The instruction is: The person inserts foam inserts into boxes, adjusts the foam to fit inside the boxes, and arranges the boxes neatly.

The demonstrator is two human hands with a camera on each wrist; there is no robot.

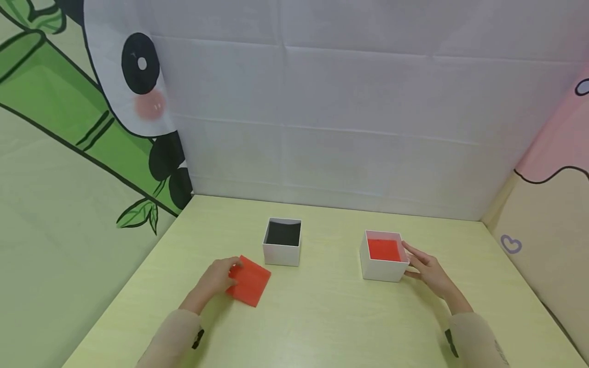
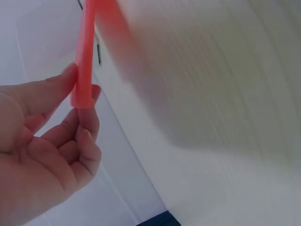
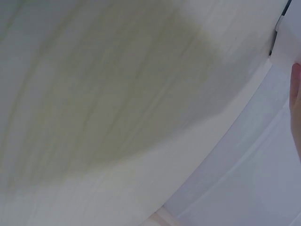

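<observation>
1. We see the left hand (image 1: 216,280) pinching the red square lid (image 1: 249,280) by its edge, fingers (image 2: 87,125) curled against it, just left-front of the black-lined box (image 1: 282,241).
2. Our right hand (image 1: 428,271) rests straight fingers on the side of the red-lined box (image 1: 384,255), well right of the black-lined box on the desk (image 1: 322,317).

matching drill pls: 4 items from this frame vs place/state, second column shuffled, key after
1. red square piece
2. black-lined box
3. red-lined box
4. table

A. touched on its right side by the right hand
B. yellow-green, under everything
C. pinched at its edge by the left hand
D. standing alone, no hand on it

Pairs: 1-C, 2-D, 3-A, 4-B
</observation>
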